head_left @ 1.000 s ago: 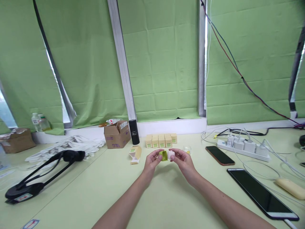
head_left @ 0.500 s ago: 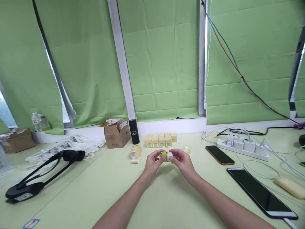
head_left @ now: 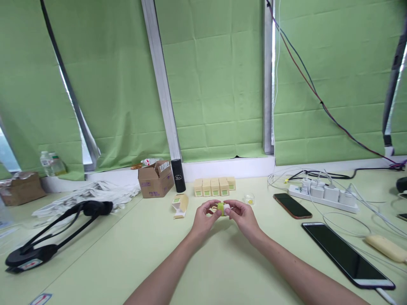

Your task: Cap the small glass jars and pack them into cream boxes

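Note:
Both hands meet above the middle of the table (head_left: 206, 262). My left hand (head_left: 204, 218) grips the green part of a small green-and-white item (head_left: 221, 208) between thumb and fingers. The white end of the same item is pinched by my right hand (head_left: 243, 215). A thin pale loop shows at the left fingertips. Just behind my right hand sits a small clear round container (head_left: 249, 199). Small cream boxes (head_left: 215, 187) with green labels stand in a row behind the hands. To the left is an opened cream box (head_left: 180, 206).
A cardboard box (head_left: 156, 180) and a black cylinder (head_left: 178, 176) stand at the back. Black headgear (head_left: 57, 237) and white cables (head_left: 92, 195) lie left. Two phones (head_left: 293, 206), a power strip (head_left: 323, 197) and a cream oblong object (head_left: 386, 248) are at right.
The view has shifted slightly. My hands stay together on the green-and-white item, whose green part appears turned a little, with its broad side now more visible.

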Tool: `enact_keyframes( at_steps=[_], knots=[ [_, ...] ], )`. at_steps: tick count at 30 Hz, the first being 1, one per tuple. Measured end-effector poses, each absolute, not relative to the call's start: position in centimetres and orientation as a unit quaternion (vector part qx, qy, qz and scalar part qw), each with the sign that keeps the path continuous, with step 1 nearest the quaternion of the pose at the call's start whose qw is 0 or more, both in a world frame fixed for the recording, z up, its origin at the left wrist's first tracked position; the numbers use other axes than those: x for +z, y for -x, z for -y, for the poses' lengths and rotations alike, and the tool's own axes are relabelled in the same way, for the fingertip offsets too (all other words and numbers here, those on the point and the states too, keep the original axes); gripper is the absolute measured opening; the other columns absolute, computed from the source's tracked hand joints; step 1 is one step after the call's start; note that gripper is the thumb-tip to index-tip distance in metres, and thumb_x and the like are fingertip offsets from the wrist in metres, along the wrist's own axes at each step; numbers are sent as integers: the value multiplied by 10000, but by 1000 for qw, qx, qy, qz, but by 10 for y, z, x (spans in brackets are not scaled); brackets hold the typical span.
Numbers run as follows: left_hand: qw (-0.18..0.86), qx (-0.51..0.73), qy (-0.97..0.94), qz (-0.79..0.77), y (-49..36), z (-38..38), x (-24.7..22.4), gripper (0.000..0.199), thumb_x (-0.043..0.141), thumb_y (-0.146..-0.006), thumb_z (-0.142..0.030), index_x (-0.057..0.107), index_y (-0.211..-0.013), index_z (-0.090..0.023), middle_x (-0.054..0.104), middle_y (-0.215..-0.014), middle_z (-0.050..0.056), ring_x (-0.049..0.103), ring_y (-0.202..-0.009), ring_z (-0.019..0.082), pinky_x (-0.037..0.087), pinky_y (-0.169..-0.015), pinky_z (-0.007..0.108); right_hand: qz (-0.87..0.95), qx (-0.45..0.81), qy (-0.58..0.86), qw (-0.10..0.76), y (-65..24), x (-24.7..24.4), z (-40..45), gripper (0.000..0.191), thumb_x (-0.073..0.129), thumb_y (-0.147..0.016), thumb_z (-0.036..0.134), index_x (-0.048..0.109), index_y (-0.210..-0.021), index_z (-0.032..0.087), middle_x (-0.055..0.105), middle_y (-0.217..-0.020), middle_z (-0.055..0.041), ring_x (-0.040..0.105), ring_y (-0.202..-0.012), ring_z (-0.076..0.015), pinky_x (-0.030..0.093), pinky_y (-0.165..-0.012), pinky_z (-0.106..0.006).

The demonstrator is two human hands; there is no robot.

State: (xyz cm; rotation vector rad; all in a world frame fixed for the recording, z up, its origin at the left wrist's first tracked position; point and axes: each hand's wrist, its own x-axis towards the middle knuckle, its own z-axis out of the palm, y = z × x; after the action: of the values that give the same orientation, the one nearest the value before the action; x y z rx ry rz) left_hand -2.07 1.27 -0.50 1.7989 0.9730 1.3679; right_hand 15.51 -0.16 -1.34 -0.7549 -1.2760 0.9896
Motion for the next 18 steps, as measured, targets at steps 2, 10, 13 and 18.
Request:
enact_keyframes(
  at_steps=[2,10,13,18],
  knots=[
    [324,523,-693,-375,20,-12,-5,511,774,-766,-589,722,-1078,-188,743,-1118,118,679,-1003,264,502,-847,346,560,422,336,629,-155,-14,2,517,809,-702,578,768,-1006,162,721,-782,-73,639,-688,-209,533,-639,-334],
    [262,516,-713,-396,18,-9,-6,397,751,-803,-548,723,-982,-194,702,-1022,94,625,-983,247,474,-829,341,560,393,353,638,-153,-15,3,500,766,-749,601,772,-991,163,734,-769,-67,628,-625,-190,552,-622,-341],
    [248,512,-708,-418,18,-7,-6,368,776,-785,-503,728,-995,-205,661,-1037,82,600,-946,230,482,-847,355,558,398,353,637,-153,-14,2,531,756,-752,607,770,-1060,175,729,-781,-52,632,-627,-183,570,-632,-349],
    [223,509,-703,-444,13,4,-1,443,847,-713,-326,721,-1131,-248,611,-1154,82,578,-1048,249,482,-945,397,557,415,340,634,-154,-15,0,490,767,-760,572,766,-1048,176,719,-809,-49,648,-670,-183,592,-655,-348]
  ],
)
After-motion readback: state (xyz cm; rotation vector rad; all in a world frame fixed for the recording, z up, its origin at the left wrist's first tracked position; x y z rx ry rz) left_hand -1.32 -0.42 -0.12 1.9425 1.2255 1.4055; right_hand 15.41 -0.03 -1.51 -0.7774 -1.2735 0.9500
